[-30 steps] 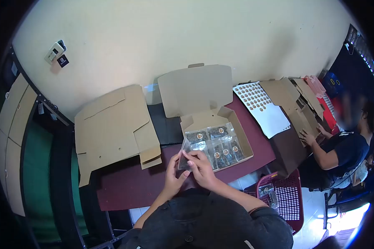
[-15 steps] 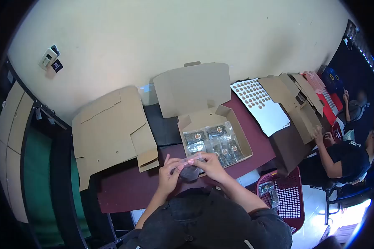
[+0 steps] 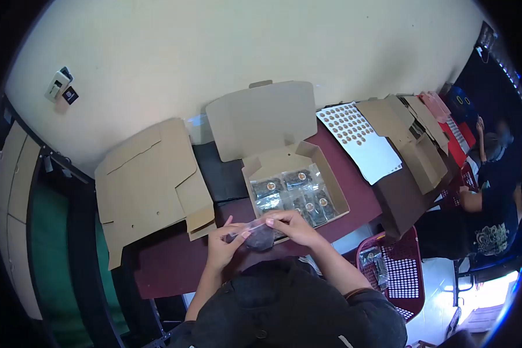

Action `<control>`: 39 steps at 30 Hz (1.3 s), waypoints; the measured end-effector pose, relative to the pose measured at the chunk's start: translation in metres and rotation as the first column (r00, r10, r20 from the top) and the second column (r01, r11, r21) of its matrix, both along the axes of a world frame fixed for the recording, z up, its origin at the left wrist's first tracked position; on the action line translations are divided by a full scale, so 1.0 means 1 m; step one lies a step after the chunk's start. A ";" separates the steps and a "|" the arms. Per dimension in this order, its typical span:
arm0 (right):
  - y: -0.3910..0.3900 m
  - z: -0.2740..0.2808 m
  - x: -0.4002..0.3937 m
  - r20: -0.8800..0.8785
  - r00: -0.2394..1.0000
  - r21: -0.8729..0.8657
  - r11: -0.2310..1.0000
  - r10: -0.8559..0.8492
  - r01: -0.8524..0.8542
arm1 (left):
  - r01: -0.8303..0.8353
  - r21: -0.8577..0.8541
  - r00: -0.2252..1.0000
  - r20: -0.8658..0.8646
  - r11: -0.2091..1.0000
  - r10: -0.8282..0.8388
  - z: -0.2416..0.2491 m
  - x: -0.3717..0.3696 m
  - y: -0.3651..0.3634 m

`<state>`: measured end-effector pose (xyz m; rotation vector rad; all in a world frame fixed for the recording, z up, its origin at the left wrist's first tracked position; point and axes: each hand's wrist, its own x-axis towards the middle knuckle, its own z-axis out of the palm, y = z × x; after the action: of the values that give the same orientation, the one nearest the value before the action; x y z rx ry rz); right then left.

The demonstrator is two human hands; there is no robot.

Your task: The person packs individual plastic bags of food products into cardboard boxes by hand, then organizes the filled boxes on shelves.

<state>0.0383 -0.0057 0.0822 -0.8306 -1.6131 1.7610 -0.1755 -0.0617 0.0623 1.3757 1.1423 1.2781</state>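
Both hands pinch the top edge of a clear plastic pouch with dark contents, held in front of my chest at the table's near edge. My left hand grips the pouch's left top corner, its index finger sticking up. The right corner is between the thumb and fingers of my right hand. Just beyond the hands stands an open cardboard box, its lid raised toward the wall. Several similar pouches with round orange-and-white stickers lie inside it.
Unfolded cardboard boxes lie at left on the maroon table. A sticker sheet and more cardboard are at right. A maroon basket holding a few pouches stands on the right, near a co-worker in dark clothes.
My hands have spread slightly apart along the pouch's top edge, the left one moving left. The camera view has shifted a little. The co-worker at right has turned and drawn an arm back.
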 end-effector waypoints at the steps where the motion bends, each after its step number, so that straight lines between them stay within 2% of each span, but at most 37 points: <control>1: -0.006 0.009 -0.006 -0.043 0.996 -0.086 0.993 -0.084 0.080 | -0.039 0.014 0.999 0.035 0.999 0.038 0.003 0.003 0.000; 2: -0.008 0.007 -0.011 -0.040 0.995 -0.086 0.992 -0.094 0.090 | -0.029 0.013 0.999 0.037 0.999 0.029 0.004 0.007 0.000; 4: -0.012 -0.005 -0.019 -0.164 0.981 0.065 0.991 -0.108 0.120 | -0.089 0.057 0.996 -0.006 0.994 0.090 0.007 0.013 0.000; 6: -0.012 -0.013 -0.020 -0.155 0.979 0.024 0.991 -0.130 0.135 | -0.098 0.073 0.995 0.027 0.992 0.097 0.001 0.015 -0.001; 8: -0.013 -0.010 -0.017 -0.139 0.978 0.106 0.980 -0.156 0.171 | -0.114 0.090 0.993 0.037 0.989 0.111 -0.004 0.014 0.000; 9: -0.013 -0.007 -0.013 -0.139 0.977 0.103 0.979 -0.161 0.176 | -0.102 0.084 0.995 0.005 0.991 0.102 0.000 0.014 0.000; 11: -0.011 0.001 -0.001 -0.049 0.998 -0.087 0.996 -0.026 0.022 | -0.061 0.082 0.998 -0.009 0.995 0.062 0.007 0.014 -0.001; 12: -0.009 0.005 0.004 -0.049 0.998 -0.088 0.996 -0.031 0.026 | -0.028 0.082 0.999 -0.021 0.996 0.030 0.009 0.014 -0.001; 14: -0.007 0.010 0.012 0.027 0.994 0.098 0.990 0.104 -0.106 | 0.023 0.096 0.999 -0.037 0.995 -0.019 0.013 0.012 -0.002; 15: -0.004 0.006 0.016 0.024 0.990 0.246 0.959 0.137 -0.139 | 0.071 0.108 0.997 -0.051 0.992 -0.066 0.014 0.012 -0.001; 16: -0.004 0.004 0.021 0.026 0.991 0.247 0.960 0.131 -0.134 | 0.076 0.110 0.996 -0.049 0.991 -0.071 0.013 0.011 0.001; 18: -0.006 0.006 0.030 0.048 0.975 0.025 0.976 0.217 -0.218 | 0.159 0.108 0.987 -0.052 0.981 -0.154 0.012 0.009 0.001; 19: -0.008 0.010 0.034 0.047 0.976 0.024 0.977 0.213 -0.214 | 0.163 0.107 0.986 -0.052 0.981 -0.159 0.014 0.008 0.001; 21: -0.010 0.023 0.041 0.033 0.969 -0.117 0.964 0.246 -0.240 | 0.236 0.072 0.972 -0.006 0.969 -0.236 0.019 0.008 0.000; 25: -0.012 0.021 0.038 -0.088 0.969 -0.145 0.960 0.230 -0.241 | 0.273 0.065 0.962 -0.002 0.960 -0.273 0.017 0.008 0.002; 27: -0.015 0.029 0.030 -0.030 1.000 0.142 0.990 -0.001 0.006 | 0.192 0.077 0.978 -0.093 0.978 -0.184 0.021 0.010 0.003; 28: -0.015 0.029 0.030 -0.029 1.000 0.144 0.990 0.000 0.004 | 0.190 0.079 0.979 -0.092 0.979 -0.183 0.021 0.011 0.003; 30: -0.015 0.031 0.030 -0.027 0.991 0.250 0.959 -0.131 0.134 | 0.122 0.126 0.987 -0.118 0.985 -0.107 0.022 0.013 0.003; 31: -0.015 0.033 0.027 -0.069 0.977 0.285 0.934 -0.204 0.215 | 0.123 0.125 0.987 -0.115 0.984 -0.109 0.023 0.013 0.003; 33: -0.014 0.033 0.030 -0.059 0.970 0.306 0.920 -0.238 0.244 | 0.062 0.219 0.981 -0.194 0.974 -0.019 0.027 0.012 0.004; 38: -0.010 0.030 0.027 -0.069 0.918 0.358 0.849 -0.391 0.388 | 0.021 0.276 0.974 -0.222 0.961 0.043 0.026 0.008 0.008; 39: -0.009 0.030 0.025 -0.084 0.925 0.341 0.862 -0.370 0.376 | -0.012 0.262 0.977 -0.201 0.965 0.067 0.026 0.008 0.008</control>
<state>0.0638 -0.0143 0.1121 -0.8800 -1.5670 1.1619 -0.1676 -0.0536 0.0882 1.7217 1.1773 1.3744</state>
